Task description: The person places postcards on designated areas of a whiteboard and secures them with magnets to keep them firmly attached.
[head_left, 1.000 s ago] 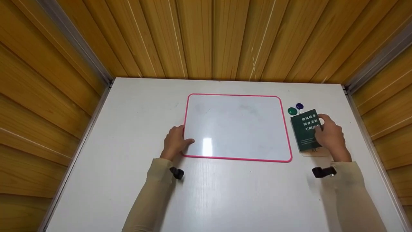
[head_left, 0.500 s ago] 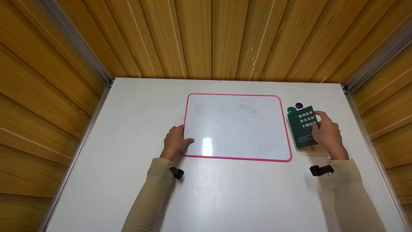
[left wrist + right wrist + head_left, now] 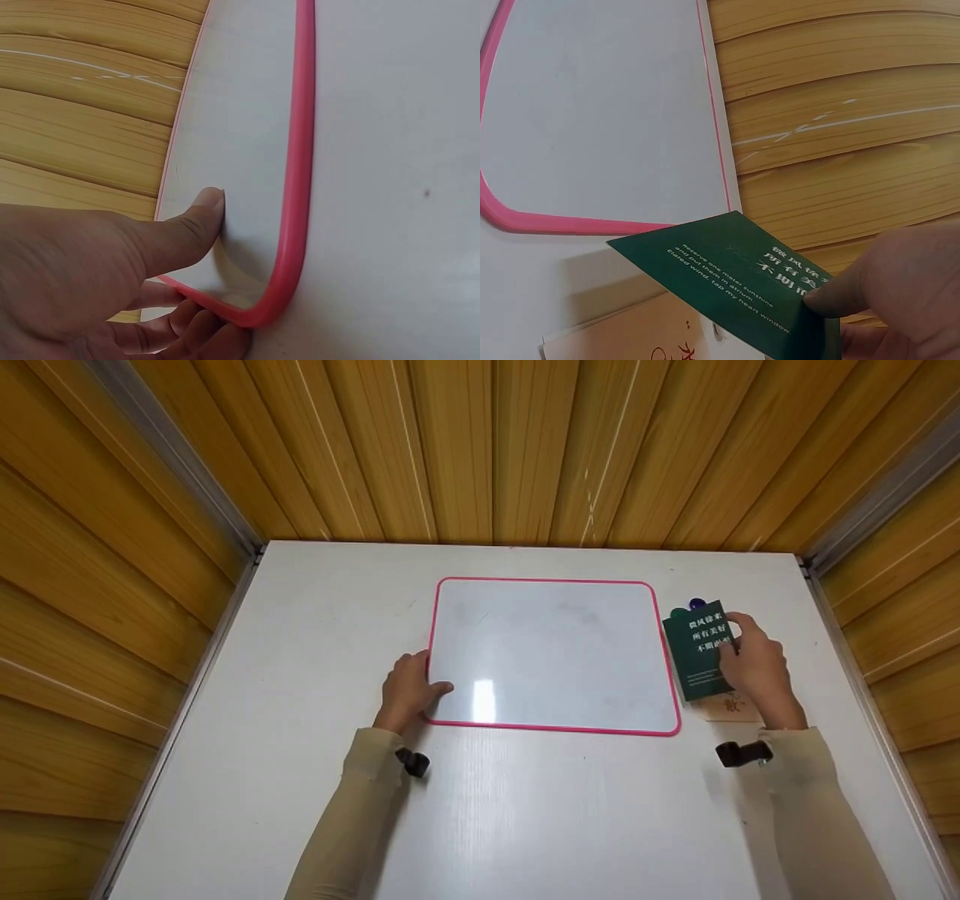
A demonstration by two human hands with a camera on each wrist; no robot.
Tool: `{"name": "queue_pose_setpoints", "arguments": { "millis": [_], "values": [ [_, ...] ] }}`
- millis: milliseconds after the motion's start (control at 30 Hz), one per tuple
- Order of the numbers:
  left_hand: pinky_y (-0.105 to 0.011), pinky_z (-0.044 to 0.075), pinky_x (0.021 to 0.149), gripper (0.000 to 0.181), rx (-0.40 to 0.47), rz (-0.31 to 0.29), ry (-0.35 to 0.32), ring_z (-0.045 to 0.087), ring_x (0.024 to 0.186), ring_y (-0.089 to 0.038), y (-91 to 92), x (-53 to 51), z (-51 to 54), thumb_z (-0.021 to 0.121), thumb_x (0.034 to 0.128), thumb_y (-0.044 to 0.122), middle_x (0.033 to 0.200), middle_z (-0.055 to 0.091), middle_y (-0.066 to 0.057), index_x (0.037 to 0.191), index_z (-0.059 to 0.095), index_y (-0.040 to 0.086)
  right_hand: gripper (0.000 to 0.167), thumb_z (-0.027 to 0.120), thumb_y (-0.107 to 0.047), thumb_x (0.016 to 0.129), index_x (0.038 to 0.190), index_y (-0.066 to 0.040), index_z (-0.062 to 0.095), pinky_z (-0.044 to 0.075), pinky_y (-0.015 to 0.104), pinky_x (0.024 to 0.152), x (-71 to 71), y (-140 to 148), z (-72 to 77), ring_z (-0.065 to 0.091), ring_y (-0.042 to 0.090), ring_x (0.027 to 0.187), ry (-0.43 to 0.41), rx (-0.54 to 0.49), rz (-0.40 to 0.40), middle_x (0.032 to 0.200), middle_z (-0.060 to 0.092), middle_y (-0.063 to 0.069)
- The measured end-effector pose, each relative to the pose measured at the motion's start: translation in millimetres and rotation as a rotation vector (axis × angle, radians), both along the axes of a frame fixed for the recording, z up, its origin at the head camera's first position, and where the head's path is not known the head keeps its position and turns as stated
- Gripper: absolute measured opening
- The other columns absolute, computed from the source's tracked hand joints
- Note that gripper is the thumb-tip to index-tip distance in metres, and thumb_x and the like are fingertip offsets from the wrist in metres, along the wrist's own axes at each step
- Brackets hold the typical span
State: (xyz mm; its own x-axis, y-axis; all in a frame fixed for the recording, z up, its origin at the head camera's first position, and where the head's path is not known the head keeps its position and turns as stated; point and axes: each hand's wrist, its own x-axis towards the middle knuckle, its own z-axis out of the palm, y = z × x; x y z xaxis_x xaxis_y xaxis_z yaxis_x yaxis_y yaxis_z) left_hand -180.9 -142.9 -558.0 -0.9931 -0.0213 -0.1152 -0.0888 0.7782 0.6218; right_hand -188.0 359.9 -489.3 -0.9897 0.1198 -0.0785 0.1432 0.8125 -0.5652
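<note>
A whiteboard (image 3: 547, 660) with a pink frame lies on the white table. My left hand (image 3: 409, 690) grips its near left edge, thumb on the white face and fingers at the outer side of the frame, as the left wrist view shows. Beside the board's right edge, my right hand (image 3: 756, 667) pinches a dark green card (image 3: 694, 660) with white printed characters. In the right wrist view the card (image 3: 720, 277) is tilted and raised above the table, the thumb on its printed face. Fingers behind it are mostly hidden.
Under the green card lies a tan card (image 3: 731, 709) with brush-style characters, partly covered. A green round magnet (image 3: 679, 613) and a dark blue one (image 3: 697, 604) sit behind the green card. Wood-look panel walls (image 3: 525, 450) border the table (image 3: 300, 660).
The right hand has moved a little left and away from me with the green card, which now covers more of the green magnet. The left hand and whiteboard have stayed put.
</note>
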Motion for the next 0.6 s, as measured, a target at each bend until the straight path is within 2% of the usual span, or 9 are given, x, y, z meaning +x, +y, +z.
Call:
{"name": "queue_pose_setpoints", "arguments": {
  "millis": [600],
  "values": [
    [-0.049,0.05,0.098,0.068,0.012,0.02,-0.025,0.063,0.107,-0.032,0.4,-0.8,-2.2,0.088,0.0828,0.026,0.115,0.065,-0.017,0.14,0.061,0.001,0.056,0.045,-0.01,0.107,0.16,-0.002,0.028,0.048,0.057,0.076,-8.1,-17,-0.6,0.059,0.045,0.095,0.018,-0.03,0.021,0.117,0.059,0.037]
  ]
}}
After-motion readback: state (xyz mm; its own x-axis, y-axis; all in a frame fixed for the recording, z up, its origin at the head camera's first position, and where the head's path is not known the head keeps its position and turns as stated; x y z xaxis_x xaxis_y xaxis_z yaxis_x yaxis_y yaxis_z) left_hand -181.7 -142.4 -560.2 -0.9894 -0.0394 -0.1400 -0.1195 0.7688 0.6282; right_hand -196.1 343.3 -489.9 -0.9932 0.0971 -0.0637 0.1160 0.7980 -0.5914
